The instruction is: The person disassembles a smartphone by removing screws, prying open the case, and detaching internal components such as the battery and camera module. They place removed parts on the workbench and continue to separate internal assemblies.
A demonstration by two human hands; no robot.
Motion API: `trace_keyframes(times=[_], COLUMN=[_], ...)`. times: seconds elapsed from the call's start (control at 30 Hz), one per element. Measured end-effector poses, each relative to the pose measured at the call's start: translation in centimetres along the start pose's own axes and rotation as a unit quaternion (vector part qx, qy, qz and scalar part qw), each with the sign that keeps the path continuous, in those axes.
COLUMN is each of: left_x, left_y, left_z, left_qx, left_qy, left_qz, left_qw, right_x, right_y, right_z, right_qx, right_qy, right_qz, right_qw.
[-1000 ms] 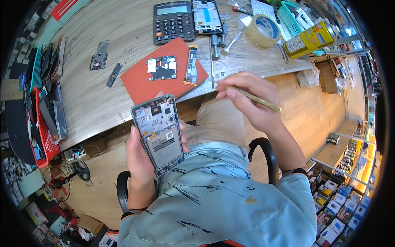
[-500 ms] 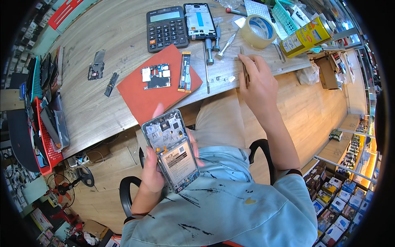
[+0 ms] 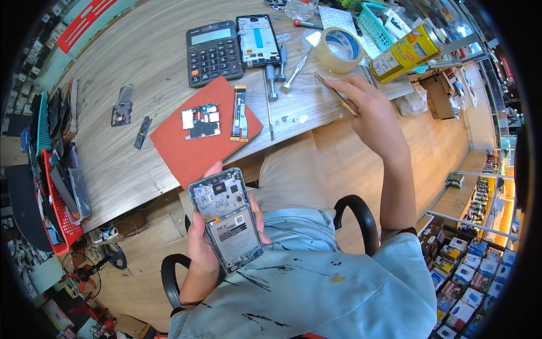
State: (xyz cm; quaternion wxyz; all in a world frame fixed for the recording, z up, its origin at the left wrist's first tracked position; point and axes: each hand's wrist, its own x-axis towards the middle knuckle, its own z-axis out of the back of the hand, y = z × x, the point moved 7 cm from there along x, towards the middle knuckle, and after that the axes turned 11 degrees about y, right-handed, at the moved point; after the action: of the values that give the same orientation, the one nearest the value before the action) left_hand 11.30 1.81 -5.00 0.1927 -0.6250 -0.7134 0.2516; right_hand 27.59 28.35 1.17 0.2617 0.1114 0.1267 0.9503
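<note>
My left hand [image 3: 202,243] is wrapped round an opened phone [image 3: 230,223] above my lap, thumb on one edge and fingers on the other. Its battery and inner parts face up. Over the table's right front edge, my right hand [image 3: 377,116] grips a pair of tweezers [image 3: 342,100], tips pointing toward the tape. A red pad [image 3: 176,151] lies on the table beyond the phone, bearing a phone circuit board [image 3: 201,130] and flat ribbon cables [image 3: 239,110]. Small phone parts [image 3: 121,113] sit to the pad's left.
A calculator [image 3: 213,56], another opened phone [image 3: 258,39], screwdrivers [image 3: 271,83] and a tape roll [image 3: 340,51] stand along the far side. A yellow can [image 3: 403,55] is at the right, a red basket [image 3: 68,231] at the left. Chair armrests [image 3: 364,220] flank me.
The view has shifted, so the table things appear further left and lower. My right hand has swung a little rightward, and the tweezers have turned from nearly upright to slanting. The left hand still holds the phone.
</note>
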Motion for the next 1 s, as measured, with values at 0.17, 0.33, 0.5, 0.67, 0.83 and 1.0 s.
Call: trace_keyframes(times=[0.17,0.33,0.5,0.67,0.83,1.0], left_x=[0.2,0.5,0.6,0.7,0.5,0.4], left_y=[0.4,0.6,0.6,1.3,0.8,0.5], left_z=[0.0,-0.1,0.0,0.6,1.4,2.2], left_qx=[-0.018,0.008,-0.016,-0.038,0.009,0.014], left_qy=[-0.052,-0.044,0.039,0.057,0.053,0.057], left_qz=[-0.003,0.001,0.001,-0.015,-0.018,-0.074], left_qw=[0.999,0.999,0.999,0.998,0.998,0.996], right_x=[-0.8,-0.7,-3.0,-3.5,-3.2,-3.5], right_y=[0.0,0.1,-4.8,-8.2,-10.2,-11.4], right_z=[-2.0,-2.3,1.2,-0.7,-1.0,0.2], right_qx=[-0.061,-0.090,-0.182,-0.232,-0.251,-0.304], right_qy=[0.020,-0.094,-0.268,-0.193,-0.147,-0.142], right_qz=[-0.032,-0.035,-0.185,-0.245,-0.223,-0.197], right_qw=[0.997,0.991,0.928,0.922,0.930,0.921])
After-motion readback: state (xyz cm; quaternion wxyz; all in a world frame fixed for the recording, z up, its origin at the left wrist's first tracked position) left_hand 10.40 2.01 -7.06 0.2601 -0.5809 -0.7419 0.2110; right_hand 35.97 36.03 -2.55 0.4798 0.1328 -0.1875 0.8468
